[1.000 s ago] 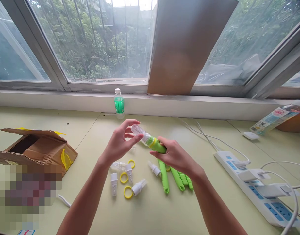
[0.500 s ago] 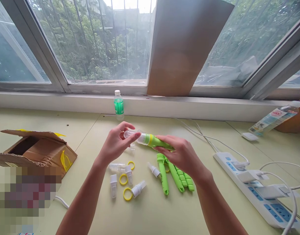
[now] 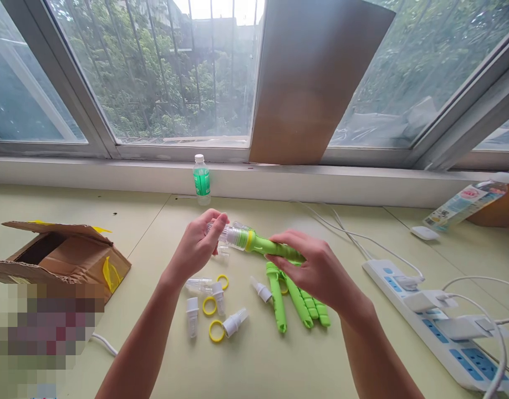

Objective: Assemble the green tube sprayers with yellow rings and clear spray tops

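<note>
My right hand (image 3: 316, 269) grips the green handle (image 3: 271, 246) of a small tool held level above the table. My left hand (image 3: 198, 244) pinches the clear plastic cap (image 3: 233, 234) at the handle's left end, beside a yellow ring on it. Below the hands lie several green handles (image 3: 298, 302), yellow rings (image 3: 209, 305) and white and clear nozzle parts (image 3: 234, 321) spread on the pale green table (image 3: 254, 360).
An open cardboard box (image 3: 61, 255) sits at the left. A small green-labelled water bottle (image 3: 202, 180) stands by the window sill. A white power strip (image 3: 437, 321) with plugs and cables lies at the right, and a larger bottle (image 3: 466, 202) leans at the far right.
The tool has tilted from pointing up-left to nearly level and shifted a little right. My left hand stayed on the clear cap; my right hand slid further along the green handle.
</note>
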Motion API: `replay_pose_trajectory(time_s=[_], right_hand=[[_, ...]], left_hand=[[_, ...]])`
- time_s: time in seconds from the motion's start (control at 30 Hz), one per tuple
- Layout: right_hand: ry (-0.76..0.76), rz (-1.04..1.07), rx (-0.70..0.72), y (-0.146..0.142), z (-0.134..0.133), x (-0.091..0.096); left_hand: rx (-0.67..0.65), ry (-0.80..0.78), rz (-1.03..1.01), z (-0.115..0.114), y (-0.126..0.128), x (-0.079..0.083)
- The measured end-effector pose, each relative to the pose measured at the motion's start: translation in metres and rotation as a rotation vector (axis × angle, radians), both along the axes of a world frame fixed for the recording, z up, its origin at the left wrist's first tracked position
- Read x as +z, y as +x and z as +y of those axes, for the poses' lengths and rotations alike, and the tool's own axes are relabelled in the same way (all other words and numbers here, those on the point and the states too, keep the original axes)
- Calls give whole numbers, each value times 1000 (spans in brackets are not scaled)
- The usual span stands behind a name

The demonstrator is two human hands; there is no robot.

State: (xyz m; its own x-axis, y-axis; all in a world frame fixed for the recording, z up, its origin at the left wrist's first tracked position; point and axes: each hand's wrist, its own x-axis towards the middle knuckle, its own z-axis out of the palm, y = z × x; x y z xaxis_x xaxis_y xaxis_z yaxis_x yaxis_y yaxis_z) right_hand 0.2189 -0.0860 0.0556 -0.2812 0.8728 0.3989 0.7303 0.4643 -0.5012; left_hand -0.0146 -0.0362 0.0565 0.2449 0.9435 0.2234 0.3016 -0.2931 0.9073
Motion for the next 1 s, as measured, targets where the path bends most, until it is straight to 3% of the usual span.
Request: replay_pose_trajectory(time_s=[0.57, 0.83, 1.0], right_hand=[[-17, 42, 7, 21, -5, 13], [-242, -1, 42, 24, -4, 13], [-213, 28, 11, 24, -2, 11]], left_hand=[[-218, -119, -163, 1, -5, 4], [-235, -121, -153, 4, -3, -1], [-253, -100, -64, 4, -4, -1]])
